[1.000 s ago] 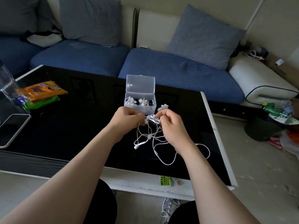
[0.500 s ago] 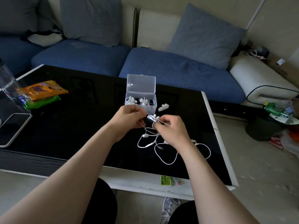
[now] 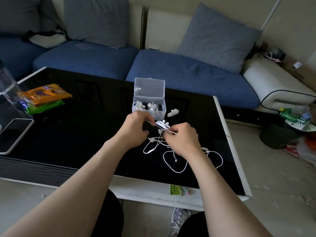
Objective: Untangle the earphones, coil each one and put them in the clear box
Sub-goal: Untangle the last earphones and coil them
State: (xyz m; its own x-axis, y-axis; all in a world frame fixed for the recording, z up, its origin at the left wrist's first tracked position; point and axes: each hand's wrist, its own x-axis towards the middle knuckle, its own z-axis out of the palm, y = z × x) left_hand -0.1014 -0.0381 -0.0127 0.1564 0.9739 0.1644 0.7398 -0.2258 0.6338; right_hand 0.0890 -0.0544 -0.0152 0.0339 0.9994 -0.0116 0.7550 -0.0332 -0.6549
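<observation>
Your left fingers [image 3: 142,118] and right fingers [image 3: 171,134] each pinch a taut strand of the earphones [image 3: 161,125], the knot hanging between them, loose loops on the table [image 3: 85,134] just nearer you, the open box [image 3: 149,88] just beyond the left fingers.

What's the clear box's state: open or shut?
Open: the clear box has its hinged lid standing upright at the back, with earphone pieces lying inside.

A black shiny desk [image 3: 68,134] has an orange snack bag [image 3: 46,94] lying on a green one [image 3: 46,106]. A phone [image 3: 14,134] and a clear bottle [image 3: 7,86] sit at its left edge. Behind is a blue sofa [image 3: 188,77] with grey cushions [image 3: 217,36].
</observation>
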